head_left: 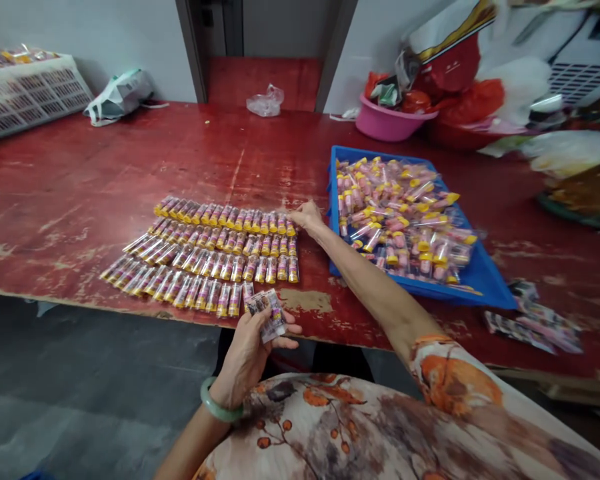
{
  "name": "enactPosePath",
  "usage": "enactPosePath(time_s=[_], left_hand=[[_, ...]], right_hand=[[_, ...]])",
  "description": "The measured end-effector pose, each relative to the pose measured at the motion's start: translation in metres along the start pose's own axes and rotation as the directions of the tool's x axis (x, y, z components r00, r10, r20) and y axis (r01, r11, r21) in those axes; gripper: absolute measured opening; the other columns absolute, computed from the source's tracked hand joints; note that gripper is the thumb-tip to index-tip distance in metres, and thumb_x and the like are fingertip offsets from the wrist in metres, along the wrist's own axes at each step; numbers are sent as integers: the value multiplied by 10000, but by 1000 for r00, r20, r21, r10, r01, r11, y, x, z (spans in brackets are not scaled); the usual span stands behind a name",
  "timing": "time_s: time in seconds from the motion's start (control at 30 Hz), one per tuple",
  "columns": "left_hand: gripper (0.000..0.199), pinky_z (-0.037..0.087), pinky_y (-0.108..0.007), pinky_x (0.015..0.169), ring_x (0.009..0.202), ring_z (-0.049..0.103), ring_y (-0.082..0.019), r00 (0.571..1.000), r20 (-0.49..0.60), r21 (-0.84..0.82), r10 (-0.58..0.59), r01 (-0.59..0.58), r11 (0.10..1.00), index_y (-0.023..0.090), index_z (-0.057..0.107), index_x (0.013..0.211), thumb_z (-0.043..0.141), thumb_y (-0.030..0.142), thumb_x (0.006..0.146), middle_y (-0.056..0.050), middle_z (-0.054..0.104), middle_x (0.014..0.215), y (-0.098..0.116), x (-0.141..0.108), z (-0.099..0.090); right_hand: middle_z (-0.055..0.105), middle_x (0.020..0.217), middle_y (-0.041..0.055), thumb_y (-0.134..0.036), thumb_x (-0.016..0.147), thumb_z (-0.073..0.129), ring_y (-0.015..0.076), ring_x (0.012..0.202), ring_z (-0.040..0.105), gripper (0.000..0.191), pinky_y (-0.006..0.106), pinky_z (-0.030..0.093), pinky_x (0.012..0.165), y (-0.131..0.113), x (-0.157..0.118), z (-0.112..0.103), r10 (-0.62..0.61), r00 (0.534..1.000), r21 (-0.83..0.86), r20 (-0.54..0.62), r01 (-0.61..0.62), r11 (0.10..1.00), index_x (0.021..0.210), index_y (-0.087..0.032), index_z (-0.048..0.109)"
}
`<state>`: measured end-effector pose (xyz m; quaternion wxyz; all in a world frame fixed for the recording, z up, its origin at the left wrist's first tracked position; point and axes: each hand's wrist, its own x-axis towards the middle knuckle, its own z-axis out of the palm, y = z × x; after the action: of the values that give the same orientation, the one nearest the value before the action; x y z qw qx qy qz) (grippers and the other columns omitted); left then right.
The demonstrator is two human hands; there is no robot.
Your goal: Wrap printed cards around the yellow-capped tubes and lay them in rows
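My left hand (253,340) is closed around a small stack of printed cards (269,313) near the table's front edge, its thumb on top. My right hand (309,217) reaches to the right end of the farthest row, its fingers together at the last tube; whether it grips that tube is too small to tell. Several small clear tubes with yellow ends (225,267) lie side by side in rows on the red table (190,153). To the right, a blue tray (485,267) holds a heap of similar tubes (395,213).
More printed packets (540,323) lie right of the tray. Behind it stand a pink basin (387,123) with bags and a pile of plastic bags (480,100). A white crate (30,100), a bag (120,97) and a crumpled clear bag (266,102) are along the back.
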<state>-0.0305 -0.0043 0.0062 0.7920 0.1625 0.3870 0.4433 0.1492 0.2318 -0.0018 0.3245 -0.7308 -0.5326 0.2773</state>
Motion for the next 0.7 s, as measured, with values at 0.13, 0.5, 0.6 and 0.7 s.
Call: enactPosePath(time_s=[0.13, 0.5, 0.6, 0.7], left_hand=[[232, 605, -277, 601, 703, 723, -214, 997, -79, 18, 26, -25, 1000, 106, 646, 853, 755, 281, 747, -106, 738, 802, 0, 4, -1], [411, 580, -255, 581, 645, 696, -171, 988, -93, 81, 121, -114, 990, 102, 654, 959, 846, 279, 642, -58, 726, 801, -12, 15, 22], [399, 583, -266, 580, 677, 681, -156, 980, -134, 60, 149, -142, 988, 112, 661, 973, 840, 259, 648, -49, 720, 859, -13, 16, 22], [369, 573, -257, 586, 691, 669, -143, 969, -184, 33, 165, -162, 986, 122, 670, 957, 837, 239, 650, -32, 715, 862, -14, 18, 22]], right_hand=[[696, 780, 52, -168, 702, 647, 228, 853, 641, 66, 306, 480, 769, 28, -1, -44, -120, 988, -220, -102, 95, 971, 748, -147, 690], [675, 923, 134, -119, 727, 549, 242, 1050, 574, 73, 378, 393, 902, 92, -7, -131, -390, 916, -357, -90, 336, 872, 674, -160, 579], [672, 815, 105, -228, 764, 619, 203, 889, 613, 97, 332, 436, 765, 80, -51, -128, -421, 885, -215, -201, 379, 900, 689, -194, 568], [689, 799, 57, -333, 793, 660, 148, 629, 603, 135, 286, 462, 566, 62, -126, -110, -362, 930, 291, -63, 364, 885, 792, -208, 608]])
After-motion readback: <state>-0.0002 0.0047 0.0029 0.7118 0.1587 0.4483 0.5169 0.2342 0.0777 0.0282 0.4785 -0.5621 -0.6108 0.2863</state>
